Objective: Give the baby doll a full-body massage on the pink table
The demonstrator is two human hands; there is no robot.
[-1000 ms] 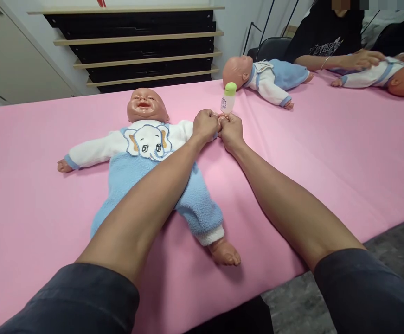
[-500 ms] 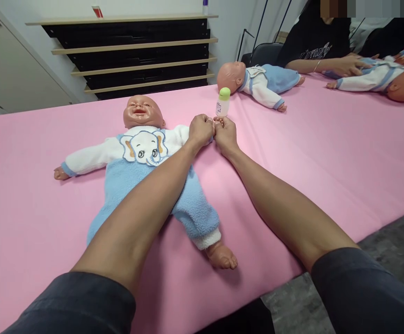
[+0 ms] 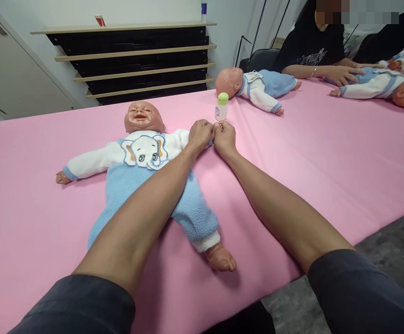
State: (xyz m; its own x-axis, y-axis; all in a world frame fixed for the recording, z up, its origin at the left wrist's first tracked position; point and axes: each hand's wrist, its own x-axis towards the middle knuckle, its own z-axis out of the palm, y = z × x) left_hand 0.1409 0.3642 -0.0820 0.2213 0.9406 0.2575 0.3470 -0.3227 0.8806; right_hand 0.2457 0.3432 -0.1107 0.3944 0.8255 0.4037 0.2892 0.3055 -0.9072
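Left hand (image 3: 202, 134) and right hand (image 3: 225, 139) meet at the arm of a baby doll (image 3: 127, 185)

The doll lies face up on a pink cloth (image 3: 31, 222), in a white-and-blue outfit with an elephant face (image 3: 148, 152) on the chest. Its left arm reaches out to the bare hands, which curl side by side around its end, mostly hiding the doll's hand. Just beyond them, a green-capped bottle (image 3: 221, 110) stands upright. Farther back, a second doll (image 3: 260, 93) lies on its back; at the far right, a person in a black shirt (image 3: 302, 51) rests a hand on a third doll (image 3: 372, 90). Pale-edged black shelving (image 3: 132, 60) stands behind
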